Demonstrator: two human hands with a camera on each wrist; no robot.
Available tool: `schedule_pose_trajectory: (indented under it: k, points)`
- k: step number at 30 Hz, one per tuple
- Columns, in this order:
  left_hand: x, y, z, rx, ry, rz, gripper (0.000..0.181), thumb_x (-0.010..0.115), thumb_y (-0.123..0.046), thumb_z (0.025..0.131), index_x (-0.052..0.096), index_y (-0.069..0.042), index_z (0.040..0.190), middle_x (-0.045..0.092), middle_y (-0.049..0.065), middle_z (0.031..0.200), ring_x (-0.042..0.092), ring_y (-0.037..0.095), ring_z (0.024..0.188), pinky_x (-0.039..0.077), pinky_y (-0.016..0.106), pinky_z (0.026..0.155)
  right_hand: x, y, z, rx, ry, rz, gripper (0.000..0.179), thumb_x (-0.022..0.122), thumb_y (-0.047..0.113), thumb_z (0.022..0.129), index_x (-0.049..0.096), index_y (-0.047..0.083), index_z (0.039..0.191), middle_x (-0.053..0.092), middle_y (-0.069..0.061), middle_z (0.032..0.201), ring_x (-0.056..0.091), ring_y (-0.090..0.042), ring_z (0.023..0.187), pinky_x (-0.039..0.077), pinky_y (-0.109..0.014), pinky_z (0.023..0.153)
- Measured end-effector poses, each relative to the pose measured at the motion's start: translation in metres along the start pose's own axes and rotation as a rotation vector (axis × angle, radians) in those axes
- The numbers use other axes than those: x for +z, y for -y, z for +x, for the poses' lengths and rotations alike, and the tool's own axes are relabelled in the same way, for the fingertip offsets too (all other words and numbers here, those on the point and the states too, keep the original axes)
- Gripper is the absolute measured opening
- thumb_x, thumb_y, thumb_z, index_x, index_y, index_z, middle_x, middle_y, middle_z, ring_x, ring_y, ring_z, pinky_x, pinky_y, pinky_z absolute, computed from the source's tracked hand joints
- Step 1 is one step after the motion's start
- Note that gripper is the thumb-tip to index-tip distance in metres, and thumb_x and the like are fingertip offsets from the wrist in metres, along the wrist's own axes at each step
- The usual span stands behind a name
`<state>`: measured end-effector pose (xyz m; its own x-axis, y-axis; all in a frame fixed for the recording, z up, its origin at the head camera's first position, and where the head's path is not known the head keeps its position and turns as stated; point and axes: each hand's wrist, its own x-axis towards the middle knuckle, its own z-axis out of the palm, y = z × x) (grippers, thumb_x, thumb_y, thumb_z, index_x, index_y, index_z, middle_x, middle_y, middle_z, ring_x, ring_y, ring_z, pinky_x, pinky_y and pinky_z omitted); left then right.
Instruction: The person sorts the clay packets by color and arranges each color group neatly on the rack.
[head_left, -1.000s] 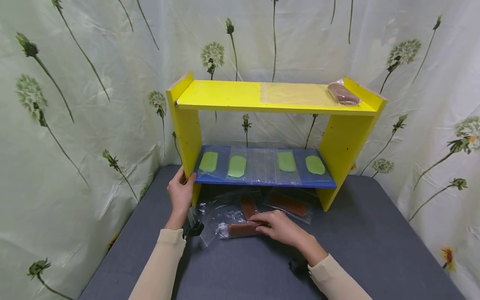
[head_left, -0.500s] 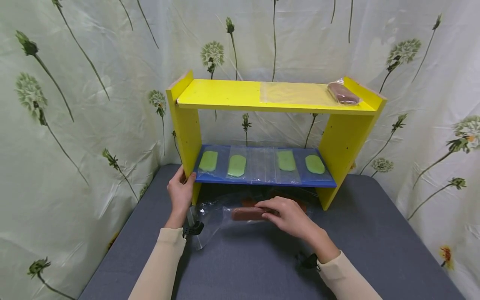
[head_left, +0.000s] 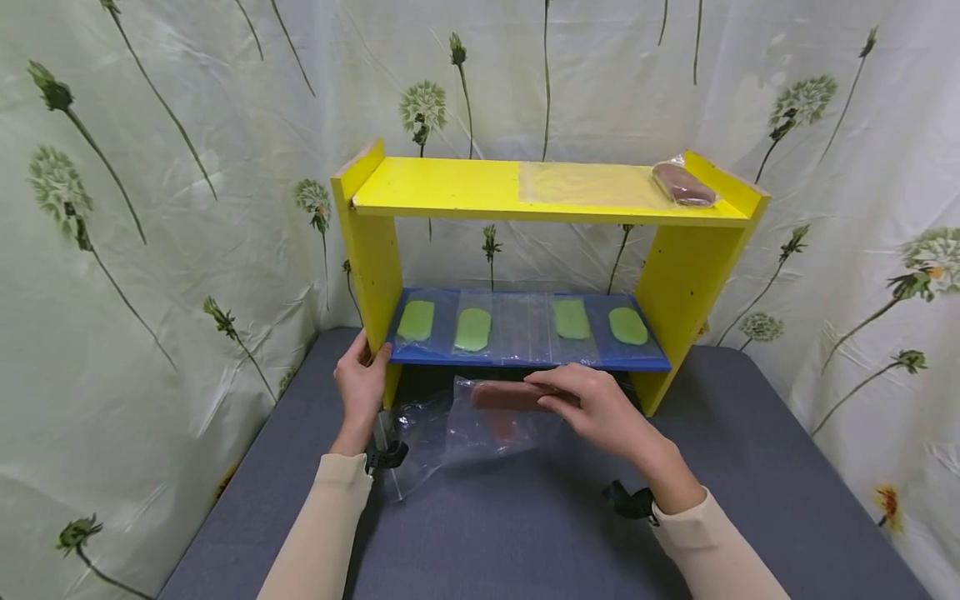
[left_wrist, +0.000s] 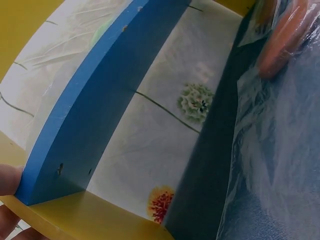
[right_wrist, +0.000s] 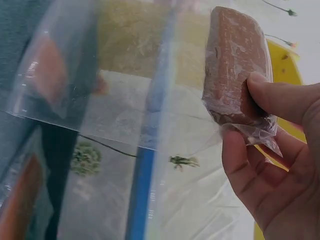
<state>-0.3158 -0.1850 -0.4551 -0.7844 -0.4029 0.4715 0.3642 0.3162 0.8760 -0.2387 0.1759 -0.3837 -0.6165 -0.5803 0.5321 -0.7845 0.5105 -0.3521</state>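
Observation:
My right hand (head_left: 600,408) pinches a brown soap bar (head_left: 506,396) in a clear zip bag (head_left: 480,433), lifted just below the front of the blue shelf (head_left: 450,362). In the right wrist view, the thumb lies on the wrapped bar and the fingers are behind it, with the loose bag trailing leftward. My left hand (head_left: 360,383) grips the front edge of the yellow side panel (head_left: 371,267) at the blue shelf's left end. Behind the raised bag, another reddish-brown bar (head_left: 502,427) shows through the plastic; the rest of it is hidden.
Several bagged green soap bars (head_left: 472,329) lie along the blue shelf. On the yellow top shelf (head_left: 442,179), a bagged brown bar (head_left: 684,184) sits at the right end. The unit stands on a dark grey table (head_left: 480,533) before a floral curtain (head_left: 225,167).
My right hand has lifted the brown soap bar off the table, up and slightly right, with its bag trailing. My left hand stays on the side panel.

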Motion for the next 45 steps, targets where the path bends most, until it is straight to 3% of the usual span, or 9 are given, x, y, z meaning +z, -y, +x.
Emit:
schedule_pose_trajectory:
  k: [22,26,32,37,45]
  points:
    - [-0.001,0.002,-0.001,0.013,0.007,-0.014,0.046,0.072,-0.015,0.095,0.063,-0.019,0.140,0.067,0.011,0.128,0.065,0.027,0.116,0.053,0.046,0.095,-0.048,0.018,0.027,-0.056,-0.185,0.090,0.046,0.079,0.002,0.085,0.069,0.014,0.128,0.072,0.004,0.113,0.067,-0.008,0.092,0.057,-0.026,0.074]
    - [-0.001,0.002,-0.001,0.016,0.003,-0.016,0.045,0.072,-0.014,0.095,0.063,-0.019,0.139,0.067,0.011,0.128,0.065,0.028,0.116,0.053,0.047,0.095,-0.056,0.027,0.035,-0.084,-0.234,0.085,0.050,0.080,-0.004,0.080,0.069,0.008,0.127,0.072,0.001,0.103,0.063,-0.008,0.083,0.055,-0.024,0.069]
    - [0.001,0.001,0.000,0.009,0.000,-0.026,0.045,0.072,-0.014,0.095,0.064,-0.021,0.139,0.067,0.010,0.128,0.065,0.026,0.115,0.053,0.045,0.095,-0.075,0.050,0.048,-0.154,-0.291,0.107,0.047,0.078,-0.016,0.076,0.071,-0.001,0.121,0.073,-0.010,0.104,0.062,-0.015,0.081,0.049,-0.022,0.063]
    - [0.001,0.001,0.000,0.006,-0.002,-0.026,0.046,0.072,-0.014,0.095,0.063,-0.022,0.139,0.067,0.009,0.128,0.065,0.025,0.115,0.053,0.045,0.094,-0.082,0.054,0.054,-0.198,-0.339,0.125,0.041,0.075,-0.019,0.076,0.074,-0.003,0.114,0.072,-0.012,0.099,0.054,-0.015,0.075,0.040,-0.020,0.059]
    - [0.000,0.000,-0.001,-0.004,0.004,-0.042,0.045,0.072,-0.017,0.095,0.064,-0.025,0.139,0.068,0.006,0.127,0.065,0.022,0.114,0.054,0.044,0.093,-0.095,0.056,0.066,-0.166,-0.405,0.098,0.031,0.071,-0.017,0.083,0.075,-0.003,0.111,0.070,-0.014,0.101,0.049,-0.014,0.073,0.037,-0.021,0.056]
